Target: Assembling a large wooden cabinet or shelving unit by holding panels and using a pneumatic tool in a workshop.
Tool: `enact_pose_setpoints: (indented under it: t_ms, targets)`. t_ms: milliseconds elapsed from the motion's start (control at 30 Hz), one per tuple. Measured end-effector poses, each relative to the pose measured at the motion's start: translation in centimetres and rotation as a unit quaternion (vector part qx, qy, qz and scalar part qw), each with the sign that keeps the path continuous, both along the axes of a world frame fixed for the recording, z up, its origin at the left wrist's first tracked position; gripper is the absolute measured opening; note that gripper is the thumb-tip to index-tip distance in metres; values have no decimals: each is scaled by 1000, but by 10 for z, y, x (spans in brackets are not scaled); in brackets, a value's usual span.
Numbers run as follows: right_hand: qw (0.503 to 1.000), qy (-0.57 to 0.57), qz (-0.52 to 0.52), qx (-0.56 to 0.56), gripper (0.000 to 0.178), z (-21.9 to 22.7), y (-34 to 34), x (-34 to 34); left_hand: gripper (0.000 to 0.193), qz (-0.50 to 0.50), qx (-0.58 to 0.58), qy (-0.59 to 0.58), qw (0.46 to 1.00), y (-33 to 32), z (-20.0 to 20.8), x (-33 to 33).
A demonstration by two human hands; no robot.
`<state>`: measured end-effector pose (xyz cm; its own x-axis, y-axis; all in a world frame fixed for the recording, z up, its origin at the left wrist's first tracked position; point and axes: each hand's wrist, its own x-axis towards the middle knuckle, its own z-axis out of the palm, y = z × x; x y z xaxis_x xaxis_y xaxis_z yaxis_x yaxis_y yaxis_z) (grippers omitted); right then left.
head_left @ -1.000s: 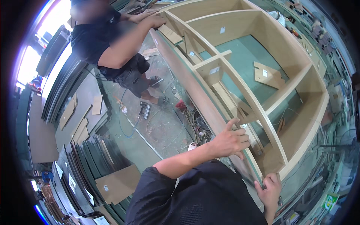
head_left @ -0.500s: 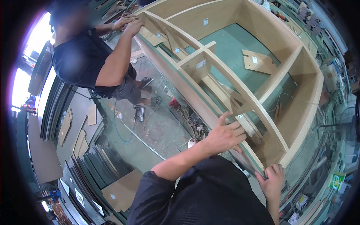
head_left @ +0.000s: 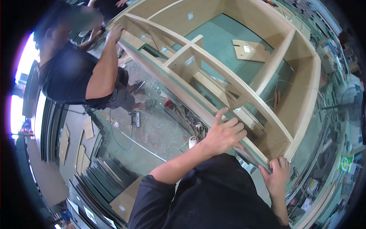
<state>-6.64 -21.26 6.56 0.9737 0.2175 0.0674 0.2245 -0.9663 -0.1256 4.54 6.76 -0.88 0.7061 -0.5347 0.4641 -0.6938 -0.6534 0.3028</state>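
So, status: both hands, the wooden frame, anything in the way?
Left hand on near edge; right hand gripping near corner. Wooden frame: co-worker's hand at its far end. Notched board shows inside; neither hand visibly blocked.

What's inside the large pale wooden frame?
A flat tan wooden board bearing a white label, and long pale wooden strips. Whatever lies directly beneath them is covered and can't be seen.

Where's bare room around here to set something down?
Inside the wooden frame: the green surface, left of the notched board. Outside: the floor between the pale line and the stacked dark panels. Crowded: the bay beside the left hand, holding wood strips, and the ground outside it, littered with scraps.
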Motion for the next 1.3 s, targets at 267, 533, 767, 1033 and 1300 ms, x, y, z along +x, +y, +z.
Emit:
enact_pose_setpoints:
  t_ms: [267,533,767,1033,1300]
  targets:
    - [998,6,54,-40,32,2,0,20,44,-1,-26,18,999,-3,7,6]
    - [998,-13,28,-60,34,-1,0,5,48,-5,-12,1,1000,-10,14,0]
    - [985,-149,-89,11,41,-21,45,-5,52,-10,-13,-24,1000,-7,8,0]
    - [995,-93,-15,-26,37,-20,35,16,47,-17,-30,-9,999,-7,3,7]
    - [994,-112,9,0,41,-26,36,16,47,-29,-10,-7,999,3,-3,4]
